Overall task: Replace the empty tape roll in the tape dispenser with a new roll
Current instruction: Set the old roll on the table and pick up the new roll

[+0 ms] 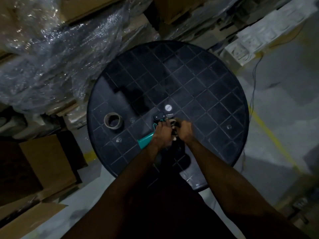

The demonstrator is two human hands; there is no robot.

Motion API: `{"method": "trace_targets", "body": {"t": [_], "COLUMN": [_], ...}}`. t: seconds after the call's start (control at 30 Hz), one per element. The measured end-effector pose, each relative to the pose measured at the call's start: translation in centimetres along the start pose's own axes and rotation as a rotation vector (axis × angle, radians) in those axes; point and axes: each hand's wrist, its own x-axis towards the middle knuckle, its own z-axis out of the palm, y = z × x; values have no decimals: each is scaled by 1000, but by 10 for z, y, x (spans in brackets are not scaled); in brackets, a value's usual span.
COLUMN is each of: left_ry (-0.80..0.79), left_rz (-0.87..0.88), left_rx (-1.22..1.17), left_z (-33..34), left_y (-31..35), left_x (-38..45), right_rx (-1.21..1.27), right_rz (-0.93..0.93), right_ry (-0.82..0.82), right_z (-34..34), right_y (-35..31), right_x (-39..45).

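Observation:
A tape dispenser with a teal handle and black head lies near the middle of a round black table. My left hand grips the dispenser's body, the handle sticking out toward the lower left. My right hand is closed on the dispenser's roll side; the dim light hides what its fingers hold. A brown tape roll stands apart on the table's left side, untouched.
A small white round cap sits at the table's centre. Plastic-wrapped stacks crowd the upper left. Cardboard boxes stand at the left. White blocks and a thin cable lie to the right on the grey floor.

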Motion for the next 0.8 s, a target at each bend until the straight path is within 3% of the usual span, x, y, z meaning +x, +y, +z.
{"method": "trace_targets", "body": {"t": [0.1,0.23,0.37,0.53,0.8], "left_ry": [119,178,94,-103,-46], "left_rz": [60,-79,-241,-167,-116], "left_rx": [-37,-81,-157,-227,-353], "left_z": [1,7,3,1,0], "left_y": [-20,-44,-48,-57,-16], "left_x": [-19,-39,-50,-53,-83], "right_rx": [8,-59,-136,-44,234], "right_rz": [-43,5,-40,-40,117], "right_ry": [40,125,153,64,33], "right_z": [11,12,19,43,30], "right_y": [6,2,-3,-10,-34], "right_x": [-11,-36,-57,-74,-95]}}
